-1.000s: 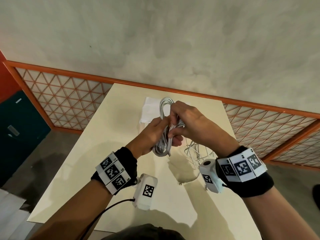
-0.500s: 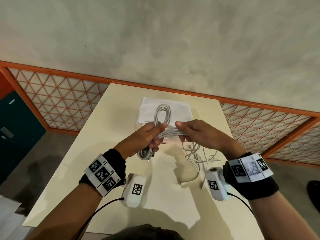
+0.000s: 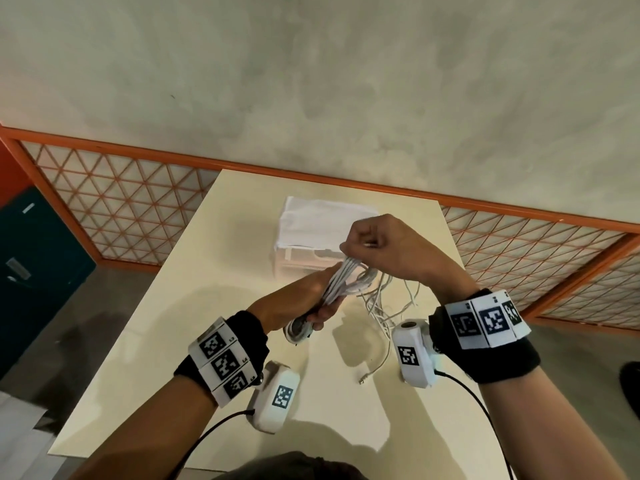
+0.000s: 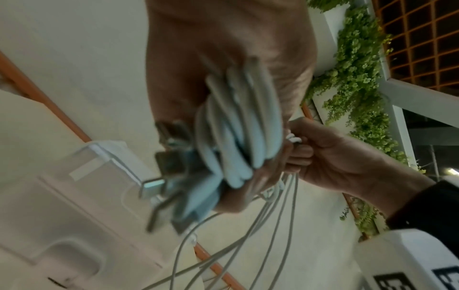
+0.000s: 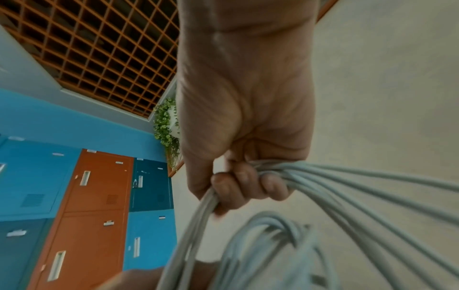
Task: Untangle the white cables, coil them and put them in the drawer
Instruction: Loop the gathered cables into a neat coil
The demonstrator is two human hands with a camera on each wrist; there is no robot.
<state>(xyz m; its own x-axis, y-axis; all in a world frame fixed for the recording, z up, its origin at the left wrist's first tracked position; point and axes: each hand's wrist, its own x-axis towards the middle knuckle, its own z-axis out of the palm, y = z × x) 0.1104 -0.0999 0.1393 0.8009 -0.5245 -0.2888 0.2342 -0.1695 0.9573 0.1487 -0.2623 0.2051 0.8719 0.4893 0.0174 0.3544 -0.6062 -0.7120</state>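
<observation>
A bundle of coiled white cable is gripped in my left hand over the middle of the cream table. Its grey plugs stick out below the fingers in the left wrist view. My right hand is a fist just above the bundle, and its curled fingers hold several strands of the same cable. Thinner loose white cables trail from the hands onto the table. One connector end lies nearer me. The small white drawer unit stands behind the hands, looking closed.
The table's far edge meets an orange-framed lattice railing and a grey wall. Teal and orange lockers stand to the left, off the table. Bare tabletop lies to the left of the hands and near me.
My right hand has risen from beside the left hand to above it, pulling strands upward. The left hand has tilted the bundle, and the loop that stood above it is no longer up.
</observation>
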